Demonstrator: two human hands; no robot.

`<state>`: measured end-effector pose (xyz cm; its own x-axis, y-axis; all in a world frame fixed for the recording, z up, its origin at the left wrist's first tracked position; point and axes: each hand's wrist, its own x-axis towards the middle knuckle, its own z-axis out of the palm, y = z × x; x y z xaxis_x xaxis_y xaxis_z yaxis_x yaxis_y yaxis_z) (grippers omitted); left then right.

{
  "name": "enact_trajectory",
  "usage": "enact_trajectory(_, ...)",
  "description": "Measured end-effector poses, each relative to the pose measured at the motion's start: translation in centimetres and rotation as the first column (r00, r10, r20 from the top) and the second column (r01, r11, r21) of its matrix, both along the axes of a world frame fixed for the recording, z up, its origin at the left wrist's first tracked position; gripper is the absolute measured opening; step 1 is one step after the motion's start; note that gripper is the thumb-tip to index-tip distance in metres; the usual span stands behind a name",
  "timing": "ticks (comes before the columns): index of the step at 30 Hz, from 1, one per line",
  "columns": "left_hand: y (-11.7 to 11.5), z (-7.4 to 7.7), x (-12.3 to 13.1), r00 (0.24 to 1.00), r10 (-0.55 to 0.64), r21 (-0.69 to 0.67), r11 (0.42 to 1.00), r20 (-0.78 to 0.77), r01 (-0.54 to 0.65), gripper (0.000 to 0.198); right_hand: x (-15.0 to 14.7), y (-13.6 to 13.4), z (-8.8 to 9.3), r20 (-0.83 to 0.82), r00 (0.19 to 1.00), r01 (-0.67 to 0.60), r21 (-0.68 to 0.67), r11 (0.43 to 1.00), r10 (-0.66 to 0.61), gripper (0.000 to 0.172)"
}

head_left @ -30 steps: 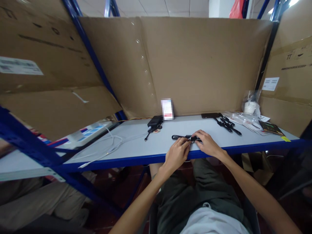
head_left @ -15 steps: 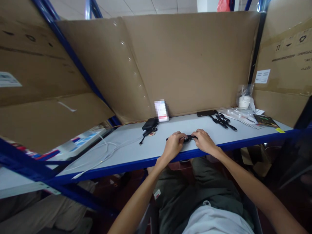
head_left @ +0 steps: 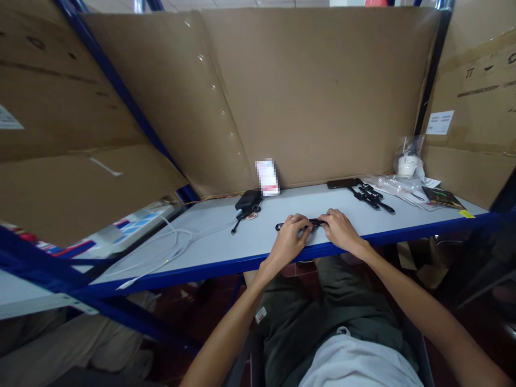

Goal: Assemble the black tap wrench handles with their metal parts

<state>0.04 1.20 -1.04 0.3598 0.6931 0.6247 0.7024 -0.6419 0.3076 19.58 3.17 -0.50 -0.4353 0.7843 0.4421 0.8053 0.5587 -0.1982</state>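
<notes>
I had the left hand (head_left: 287,237) and the right hand (head_left: 338,231) just below the middle of the frame, near the front edge of the tabletop (head_left: 226,244). Between them was a slim black item (head_left: 315,222), its rounded end showing left of the left hand. My left grip was clamped on its middle, fingers bent together; my right grip pinched its right end, the exact contact hidden by fingers. Right of centre, well apart from the hands, lay similar black pieces (head_left: 373,200) just beside a flat dark slab (head_left: 341,184). Left of centre sat a black box (head_left: 248,200), with white cables (head_left: 166,262) toward lower left.
</notes>
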Motion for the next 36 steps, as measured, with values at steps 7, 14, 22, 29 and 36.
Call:
enact_trajectory(7, 0.2, -0.4, -1.0, 0.997, 0.028, -0.014, 1.0, 0.076, -0.027, 0.035, 0.0, -0.4, 0.2, 0.071, 0.997, -0.035, 0.034, 0.999, 0.033, 0.03)
enact_trajectory(14, 0.1, -0.1, -1.5, 0.995, -0.021, -0.056, 0.998, 0.102, 0.027, 0.041, -0.1, -0.6, 0.2, 0.072, 0.997, -0.02, 0.051, 0.999, 0.016, 0.03)
enact_trajectory(22, 0.1, -0.6, -1.3, 0.997, 0.06, -0.03, 0.998, 0.049, -0.059, 0.042, -0.2, -0.6, 0.1, 0.088, 0.996, -0.017, 0.069, 0.997, 0.011, 0.031)
enact_trajectory(29, -0.2, -1.4, -1.2, 0.98, 0.199, 0.048, 0.979, 0.004, -0.199, 0.045, 0.0, -0.4, 0.0, 0.073, 0.997, -0.043, 0.07, 0.997, 0.038, 0.032)
enact_trajectory(36, 0.3, -1.5, -1.5, 0.992, 0.126, -0.026, 0.992, -0.011, -0.126, 0.061, 0.2, -0.3, -0.1, 0.093, 0.994, -0.068, 0.071, 0.995, 0.062, 0.032)
